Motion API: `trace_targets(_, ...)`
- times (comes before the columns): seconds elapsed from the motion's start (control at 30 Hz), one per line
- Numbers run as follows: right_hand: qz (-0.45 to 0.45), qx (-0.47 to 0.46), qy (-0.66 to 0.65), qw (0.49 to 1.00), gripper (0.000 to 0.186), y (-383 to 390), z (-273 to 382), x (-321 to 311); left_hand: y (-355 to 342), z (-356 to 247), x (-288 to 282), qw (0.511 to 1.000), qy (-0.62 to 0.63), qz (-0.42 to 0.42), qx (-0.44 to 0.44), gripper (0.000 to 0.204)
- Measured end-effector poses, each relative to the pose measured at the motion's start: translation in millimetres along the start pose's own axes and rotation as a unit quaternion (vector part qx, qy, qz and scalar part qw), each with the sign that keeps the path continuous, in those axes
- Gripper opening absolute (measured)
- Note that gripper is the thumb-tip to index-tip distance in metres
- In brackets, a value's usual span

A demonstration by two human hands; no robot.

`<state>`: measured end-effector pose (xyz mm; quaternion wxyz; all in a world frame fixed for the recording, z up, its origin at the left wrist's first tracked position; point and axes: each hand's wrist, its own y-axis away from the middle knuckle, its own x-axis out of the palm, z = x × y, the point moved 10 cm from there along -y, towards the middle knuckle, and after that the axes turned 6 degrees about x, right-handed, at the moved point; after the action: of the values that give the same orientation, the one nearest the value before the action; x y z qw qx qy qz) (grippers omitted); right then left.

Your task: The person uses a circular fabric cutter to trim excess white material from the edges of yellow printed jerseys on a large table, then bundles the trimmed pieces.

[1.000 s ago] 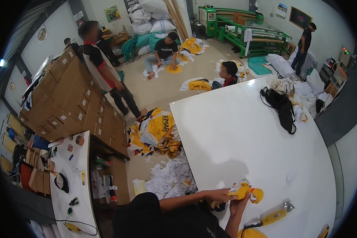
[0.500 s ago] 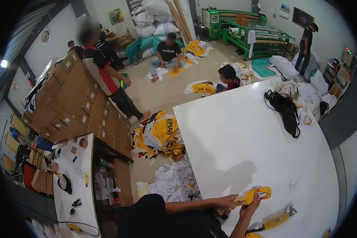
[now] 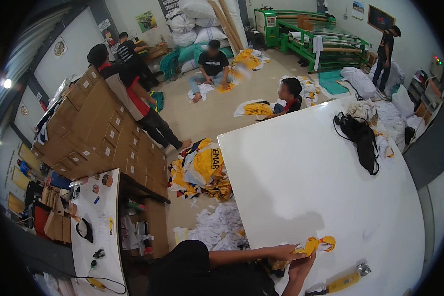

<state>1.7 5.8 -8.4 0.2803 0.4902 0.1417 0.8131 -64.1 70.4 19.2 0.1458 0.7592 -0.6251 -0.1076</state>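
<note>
Over the near edge of the white table, my left hand (image 3: pixel 284 252) grips a bunched yellow-and-white piece of fabric (image 3: pixel 311 245) from its left side. From below, my right hand (image 3: pixel 302 265) closes on the same fabric, close beside the left one. One end of the piece sticks out to the right as a curled yellow loop. More fabric shows dimly beneath my wrists, partly hidden. To the right of my right forearm lies a yellow corded power tool (image 3: pixel 344 281) with a round metal head.
The white table (image 3: pixel 281 167) bears a black strapped bag (image 3: pixel 358 140) at its far right. Yellow garments (image 3: pixel 200 167) and white cloth (image 3: pixel 217 224) are heaped on the floor to the left. Stacked cartons (image 3: pixel 98 128) and a side desk (image 3: pixel 101 197) stand beyond. Several people are around the room.
The fabric's free end has turned in my hands and now curls into a loop. My right hand has shifted slightly left and down. The whole view has moved slightly.
</note>
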Motion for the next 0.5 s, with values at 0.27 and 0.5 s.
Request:
trace_targets(0.27, -0.079, -0.041, 0.014, 0.996, 0.059, -14, 24, -28, -15, 17, -4, 0.996, -0.075, -0.019, 0.040, 0.073)
trace_targets(0.5, -0.105, -0.046, -0.057, 0.992, 0.064, -48, 63, -38, -14, 32, -74, 0.974, -0.093, -0.187, 0.092, 0.061)
